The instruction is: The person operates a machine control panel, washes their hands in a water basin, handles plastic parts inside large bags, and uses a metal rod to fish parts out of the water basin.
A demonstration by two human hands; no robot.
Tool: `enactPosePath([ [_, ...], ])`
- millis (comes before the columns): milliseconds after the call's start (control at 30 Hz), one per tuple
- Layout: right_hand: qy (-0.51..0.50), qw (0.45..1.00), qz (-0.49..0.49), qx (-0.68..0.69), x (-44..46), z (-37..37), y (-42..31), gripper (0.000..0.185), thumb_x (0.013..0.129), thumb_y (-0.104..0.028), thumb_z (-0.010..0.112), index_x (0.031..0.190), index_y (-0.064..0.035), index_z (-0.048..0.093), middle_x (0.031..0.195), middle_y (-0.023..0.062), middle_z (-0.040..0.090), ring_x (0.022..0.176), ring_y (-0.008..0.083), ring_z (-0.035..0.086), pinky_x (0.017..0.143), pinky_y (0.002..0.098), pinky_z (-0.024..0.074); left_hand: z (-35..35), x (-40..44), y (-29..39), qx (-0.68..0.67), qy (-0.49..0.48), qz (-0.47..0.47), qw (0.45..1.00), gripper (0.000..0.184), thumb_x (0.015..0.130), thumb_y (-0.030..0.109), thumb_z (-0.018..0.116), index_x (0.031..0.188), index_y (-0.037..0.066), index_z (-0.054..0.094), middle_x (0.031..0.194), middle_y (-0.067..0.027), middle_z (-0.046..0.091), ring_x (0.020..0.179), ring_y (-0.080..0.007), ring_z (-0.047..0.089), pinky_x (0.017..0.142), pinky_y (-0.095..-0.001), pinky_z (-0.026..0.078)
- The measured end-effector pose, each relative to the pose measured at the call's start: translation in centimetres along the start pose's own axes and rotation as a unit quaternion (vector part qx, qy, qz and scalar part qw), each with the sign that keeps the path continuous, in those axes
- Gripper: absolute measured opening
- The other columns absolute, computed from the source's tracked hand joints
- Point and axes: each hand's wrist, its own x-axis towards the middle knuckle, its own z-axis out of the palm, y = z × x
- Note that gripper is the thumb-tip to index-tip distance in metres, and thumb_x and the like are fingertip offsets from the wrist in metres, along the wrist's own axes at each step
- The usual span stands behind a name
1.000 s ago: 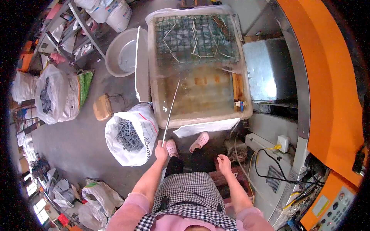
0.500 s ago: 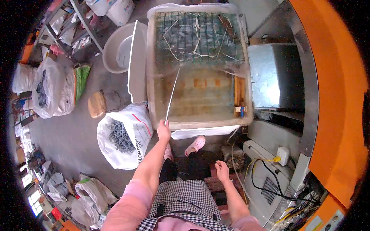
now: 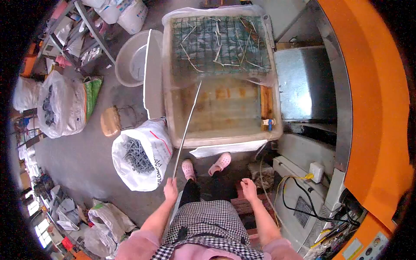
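My left hand (image 3: pixel 170 190) is closed round the lower end of a long thin metal rod (image 3: pixel 186 128). The rod slants forward over the near rim of a large tub (image 3: pixel 225 141), its far tip above the brownish water (image 3: pixel 216 110). A green wire mesh (image 3: pixel 203 52) covers the tub's far half, with grey pieces under it and several thin pale strips (image 3: pixel 218 45) on top. My right hand (image 3: pixel 249 189) hangs at the right of my legs, fingers loosely bent and apart, with nothing visible in it.
A white sack (image 3: pixel 138 158) of grey plastic-looking pieces stands left of the tub. Behind it are a round basin (image 3: pixel 130 60) and a small stool (image 3: pixel 111 121). A small blue-handled valve (image 3: pixel 269 123) sits at the tub's near right corner. Orange machinery (image 3: pixel 381 108) and black cables (image 3: pixel 299 214) line the right.
My left hand has drawn back toward my body and slightly left, pulling the rod with it. More of the rod now shows. My right hand has barely moved.
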Motion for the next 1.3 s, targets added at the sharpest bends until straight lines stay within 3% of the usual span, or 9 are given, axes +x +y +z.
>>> enactPosePath([
  [167, 0.008, 1.000, -0.015, -0.006, 0.8, 0.9, -0.2, 0.020, 0.078, -0.015, 0.051, 0.093, -0.0004, 0.051, 0.087, 0.0137, 0.055, 0.083, 0.0245, 0.054, 0.072, 0.0311, 0.0437, -2.2, -6.6, -6.3, -0.036, -0.011, -0.037, 0.999, 0.024, 0.082, 0.029, 0.044, 0.083, 0.006, 0.047, 0.068, -0.0215, 0.053, 0.067, -0.0406, 0.051, 0.057, -0.0467, 0.038],
  [433, -0.004, 0.997, -0.076, 0.023, 3.7, 1.7, -2.7, 0.022, 0.079, -0.014, 0.050, 0.096, 0.0004, 0.050, 0.088, 0.0140, 0.054, 0.082, 0.0243, 0.054, 0.072, 0.0309, 0.0435, -0.3, -7.7, -6.7, -0.111, 0.004, -0.063, 0.992, 0.020, 0.083, 0.023, 0.045, 0.079, 0.003, 0.047, 0.063, -0.0190, 0.051, 0.058, -0.0339, 0.052, 0.052, -0.0402, 0.038],
  [600, 0.008, 0.990, -0.138, 0.037, 7.0, 2.4, -4.0, 0.019, 0.079, -0.013, 0.049, 0.092, 0.0016, 0.052, 0.086, 0.0148, 0.055, 0.075, 0.0234, 0.055, 0.068, 0.0302, 0.0438, -2.7, -9.0, -8.1, -0.060, 0.003, -0.078, 0.995, 0.021, 0.083, 0.022, 0.045, 0.077, 0.002, 0.047, 0.058, -0.0172, 0.049, 0.052, -0.0301, 0.050, 0.050, -0.0381, 0.038],
  [800, -0.001, 0.984, -0.172, 0.043, 14.7, 4.2, -6.7, 0.020, 0.080, -0.015, 0.047, 0.090, 0.0007, 0.053, 0.089, 0.0187, 0.054, 0.083, 0.0323, 0.052, 0.073, 0.0360, 0.0419, 4.1, -0.3, -8.0, -0.056, 0.024, -0.074, 0.995, 0.017, 0.085, 0.021, 0.039, 0.088, 0.005, 0.042, 0.066, -0.0203, 0.051, 0.063, -0.0388, 0.051, 0.054, -0.0429, 0.039],
  [933, 0.022, 0.985, -0.156, 0.075, 23.0, 6.4, -7.3, 0.021, 0.078, -0.016, 0.049, 0.090, 0.0001, 0.053, 0.089, 0.0194, 0.054, 0.081, 0.0335, 0.053, 0.071, 0.0371, 0.0422, 12.1, 8.3, -8.6, 0.016, 0.027, -0.111, 0.993, 0.017, 0.085, 0.019, 0.037, 0.092, 0.004, 0.041, 0.075, -0.0208, 0.052, 0.072, -0.0389, 0.051, 0.062, -0.0457, 0.038],
  [1100, 0.062, 0.979, -0.192, -0.025, 34.3, 9.0, -4.3, 0.027, 0.076, -0.019, 0.053, 0.098, -0.0031, 0.051, 0.091, 0.0195, 0.053, 0.082, 0.0331, 0.053, 0.072, 0.0378, 0.0421, 17.9, 13.0, -11.9, 0.075, -0.008, -0.151, 0.986, 0.019, 0.082, 0.015, 0.038, 0.096, 0.002, 0.041, 0.087, -0.0197, 0.050, 0.083, -0.0370, 0.049, 0.071, -0.0433, 0.039],
  [1200, 0.095, 0.983, -0.115, -0.103, 39.2, 9.6, -2.0, 0.032, 0.074, -0.018, 0.054, 0.102, -0.0019, 0.048, 0.099, 0.0194, 0.050, 0.091, 0.0322, 0.049, 0.078, 0.0378, 0.0394, 19.7, 14.7, -12.5, 0.204, -0.071, -0.034, 0.976, 0.022, 0.079, 0.011, 0.042, 0.098, 0.000, 0.042, 0.091, -0.0197, 0.049, 0.086, -0.0363, 0.048, 0.074, -0.0418, 0.039],
  [1267, 0.153, 0.980, -0.078, -0.102, 41.8, 9.5, -0.4, 0.036, 0.074, -0.019, 0.054, 0.104, 0.0000, 0.046, 0.104, 0.0183, 0.047, 0.099, 0.0312, 0.044, 0.083, 0.0383, 0.0360, 18.6, 15.7, -7.2, 0.177, 0.013, -0.153, 0.972, 0.023, 0.077, 0.010, 0.044, 0.097, -0.001, 0.044, 0.094, -0.0209, 0.047, 0.087, -0.0368, 0.047, 0.076, -0.0415, 0.038],
  [1300, 0.151, 0.981, -0.075, -0.101, 42.8, 9.3, 0.0, 0.036, 0.074, -0.019, 0.054, 0.104, 0.0000, 0.046, 0.104, 0.0183, 0.047, 0.099, 0.0312, 0.044, 0.083, 0.0383, 0.0360, 17.7, 16.3, -5.0, 0.157, 0.064, -0.055, 0.984, 0.024, 0.077, 0.011, 0.046, 0.097, -0.002, 0.045, 0.093, -0.0202, 0.047, 0.086, -0.0360, 0.047, 0.077, -0.0413, 0.038],
])
